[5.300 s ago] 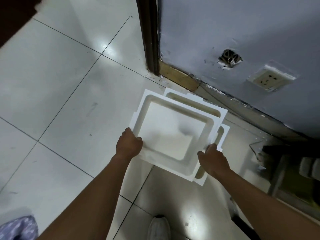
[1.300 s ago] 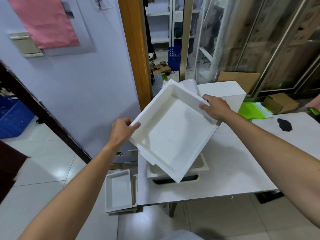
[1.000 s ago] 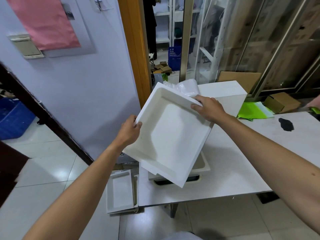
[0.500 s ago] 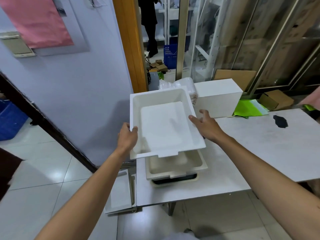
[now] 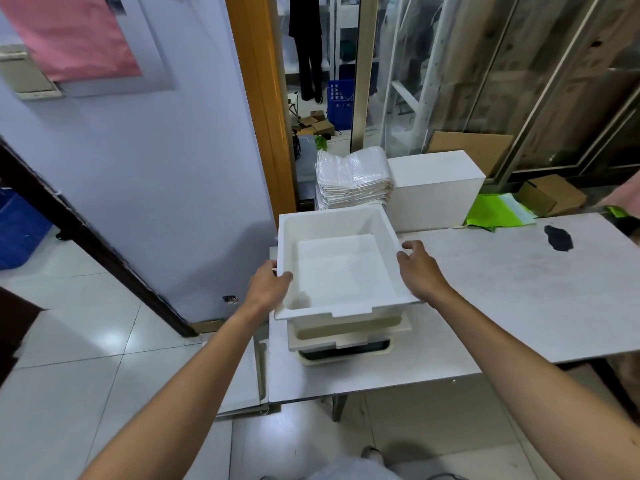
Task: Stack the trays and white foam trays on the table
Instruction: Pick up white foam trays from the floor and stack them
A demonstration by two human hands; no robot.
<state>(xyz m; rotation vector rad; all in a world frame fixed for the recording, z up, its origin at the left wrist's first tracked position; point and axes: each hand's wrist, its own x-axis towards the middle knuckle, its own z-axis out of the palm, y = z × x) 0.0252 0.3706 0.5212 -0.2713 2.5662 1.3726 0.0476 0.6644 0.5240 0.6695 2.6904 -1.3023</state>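
A white foam tray [image 5: 337, 268] sits level on top of a stack at the left end of the white table [image 5: 519, 289]. Under it lie a cream foam tray [image 5: 346, 334] and a cream-rimmed tray with a dark inside [image 5: 346, 355]. My left hand [image 5: 268, 284] grips the top tray's left rim, thumb over the edge. My right hand [image 5: 417, 268] rests against its right rim with the fingers partly spread. Another white foam tray [image 5: 239, 386] lies on the floor beside the table, mostly hidden by my left arm.
A white foam box [image 5: 434, 192] and a pile of plastic-wrapped packs [image 5: 353, 181] stand behind the stack. Green sheets [image 5: 495, 213] and a black patch [image 5: 557, 239] are further right. A lilac wall [image 5: 166, 188] and an orange door frame [image 5: 263, 98] are on the left.
The white foam tray came from tilted in the air to level and lower, down onto the cream tray. My right hand's grip on the rim has loosened.
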